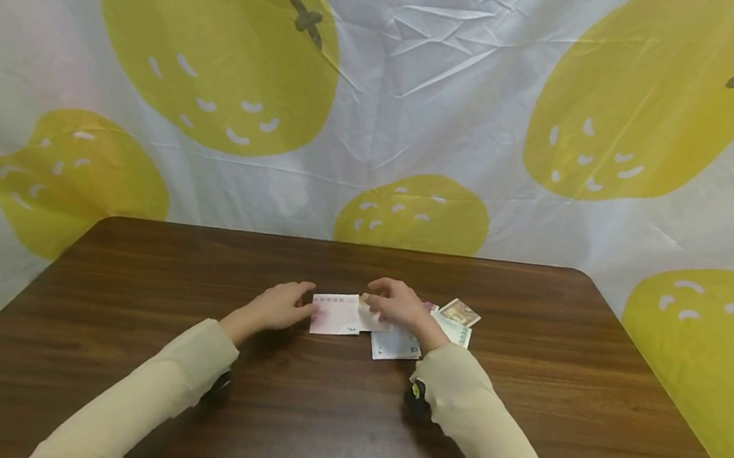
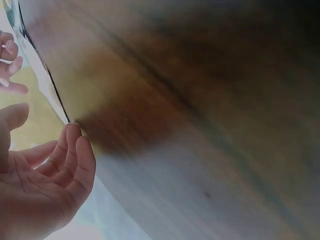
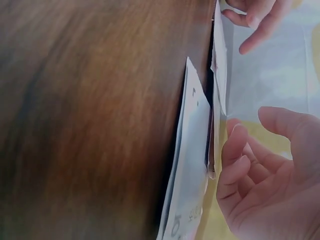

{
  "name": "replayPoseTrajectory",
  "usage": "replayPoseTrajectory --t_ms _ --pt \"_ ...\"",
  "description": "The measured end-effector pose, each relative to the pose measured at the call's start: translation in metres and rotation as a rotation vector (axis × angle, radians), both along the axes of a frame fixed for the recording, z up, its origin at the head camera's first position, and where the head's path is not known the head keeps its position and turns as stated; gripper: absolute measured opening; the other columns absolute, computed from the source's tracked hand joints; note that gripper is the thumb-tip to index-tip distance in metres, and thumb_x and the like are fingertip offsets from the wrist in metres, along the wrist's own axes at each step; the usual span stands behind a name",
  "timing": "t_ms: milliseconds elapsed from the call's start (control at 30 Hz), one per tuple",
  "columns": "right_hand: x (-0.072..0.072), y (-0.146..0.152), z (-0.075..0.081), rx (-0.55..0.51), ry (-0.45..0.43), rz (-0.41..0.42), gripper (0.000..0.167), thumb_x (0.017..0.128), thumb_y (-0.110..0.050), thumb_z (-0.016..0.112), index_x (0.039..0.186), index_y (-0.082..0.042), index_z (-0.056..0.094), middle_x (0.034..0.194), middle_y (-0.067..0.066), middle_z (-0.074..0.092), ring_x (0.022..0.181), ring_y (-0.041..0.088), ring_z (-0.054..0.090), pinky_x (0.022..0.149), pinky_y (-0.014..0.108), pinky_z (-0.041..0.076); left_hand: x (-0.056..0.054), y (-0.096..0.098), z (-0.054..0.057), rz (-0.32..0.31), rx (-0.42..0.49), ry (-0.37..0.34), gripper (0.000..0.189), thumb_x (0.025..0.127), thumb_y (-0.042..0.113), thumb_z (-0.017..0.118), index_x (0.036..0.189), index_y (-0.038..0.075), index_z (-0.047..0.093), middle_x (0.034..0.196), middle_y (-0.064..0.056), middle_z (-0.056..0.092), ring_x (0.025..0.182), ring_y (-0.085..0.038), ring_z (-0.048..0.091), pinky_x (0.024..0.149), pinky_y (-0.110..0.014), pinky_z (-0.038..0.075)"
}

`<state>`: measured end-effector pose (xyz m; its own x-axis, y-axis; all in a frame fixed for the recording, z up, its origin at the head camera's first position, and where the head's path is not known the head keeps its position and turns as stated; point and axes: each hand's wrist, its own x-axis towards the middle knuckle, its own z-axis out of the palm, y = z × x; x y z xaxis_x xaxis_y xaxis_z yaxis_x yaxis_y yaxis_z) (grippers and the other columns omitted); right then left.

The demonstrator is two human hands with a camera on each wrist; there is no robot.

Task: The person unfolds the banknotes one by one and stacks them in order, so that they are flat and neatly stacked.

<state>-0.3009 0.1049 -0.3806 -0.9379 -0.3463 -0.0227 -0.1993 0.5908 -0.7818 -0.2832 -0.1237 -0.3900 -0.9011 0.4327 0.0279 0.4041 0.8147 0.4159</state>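
Note:
A pinkish banknote [image 1: 334, 315] lies flat on the brown table in the head view. At its left edge is my left hand [image 1: 277, 306], with thumb and fingers apart and relaxed; its fingertips rest on the tabletop in the left wrist view. My right hand [image 1: 399, 305] hovers over a pale banknote [image 1: 372, 322] partly under the pink one. Its fingers are loosely bent, and nothing shows between them in the right wrist view. Below that hand lie bluish-grey banknotes [image 1: 395, 345], one marked 10. A greenish banknote [image 1: 453, 331] and a brown banknote [image 1: 461, 312] overlap to the right.
A dark wood-grain table [image 1: 321, 411] spreads around the notes, its far corners rounded. Behind it hangs a white cloth [image 1: 379, 111] with large yellow fruit prints. A dark band [image 1: 418, 398] sits at the right wrist.

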Motion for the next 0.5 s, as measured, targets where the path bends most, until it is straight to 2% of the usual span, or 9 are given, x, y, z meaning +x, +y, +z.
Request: replayPoseTrajectory --t_ms 200,367,500 --pt "-0.003 -0.006 -0.003 0.015 -0.038 -0.039 0.036 0.082 -0.016 0.06 0.113 0.002 0.053 0.073 0.009 0.061 0.051 0.015 0.052 0.045 0.023 0.04 -0.007 0.004 -0.001 -0.02 -0.039 0.009 0.054 0.084 0.029 0.056 0.122 -0.008 0.044 0.081 -0.009 0.055 0.076 -0.022 0.053 0.072 -0.038 0.042" --pt "-0.005 -0.01 -0.006 0.018 -0.035 -0.042 0.037 0.078 -0.013 0.064 0.111 0.002 0.054 0.075 0.006 0.061 0.052 0.014 0.052 0.047 0.024 0.042 -0.009 0.007 -0.001 -0.015 -0.08 -0.027 0.059 0.082 0.031 0.059 0.122 -0.009 0.043 0.102 -0.022 0.054 0.096 -0.032 0.051 0.083 -0.042 0.039" --pt "-0.003 -0.014 -0.008 0.032 -0.017 -0.036 0.039 0.075 -0.011 0.067 0.11 0.002 0.055 0.077 0.007 0.058 0.051 0.013 0.05 0.048 0.023 0.043 -0.009 0.009 -0.001 -0.015 -0.108 -0.041 0.063 0.08 0.035 0.062 0.12 -0.009 0.044 0.11 -0.024 0.051 0.102 -0.035 0.048 0.085 -0.043 0.037"
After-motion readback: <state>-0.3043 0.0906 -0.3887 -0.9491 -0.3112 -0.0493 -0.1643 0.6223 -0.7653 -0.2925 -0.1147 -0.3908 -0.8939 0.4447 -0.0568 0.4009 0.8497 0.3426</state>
